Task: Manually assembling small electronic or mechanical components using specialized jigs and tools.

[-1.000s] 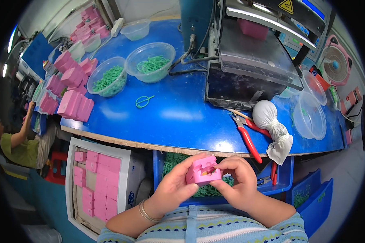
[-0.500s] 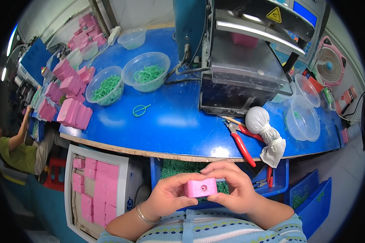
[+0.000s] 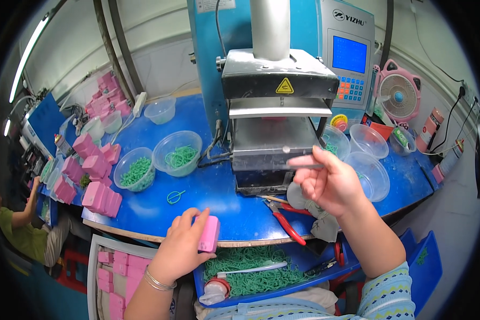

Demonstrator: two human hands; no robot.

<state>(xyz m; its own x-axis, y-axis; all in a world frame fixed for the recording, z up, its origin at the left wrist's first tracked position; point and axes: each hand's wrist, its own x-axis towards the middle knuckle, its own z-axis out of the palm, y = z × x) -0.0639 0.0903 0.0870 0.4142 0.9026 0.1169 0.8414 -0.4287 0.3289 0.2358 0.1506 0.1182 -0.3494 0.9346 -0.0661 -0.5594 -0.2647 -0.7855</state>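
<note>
The left hand (image 3: 182, 242) grips a pink block (image 3: 211, 234), likely hard and light; pinch its flat sides. The right hand (image 3: 329, 184) looks empty, fingers loosely curled.

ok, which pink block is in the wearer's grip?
The pink block in the left hand, by the table's front edge; the other pink blocks nearby are piled at left or packed in the white box.
</note>
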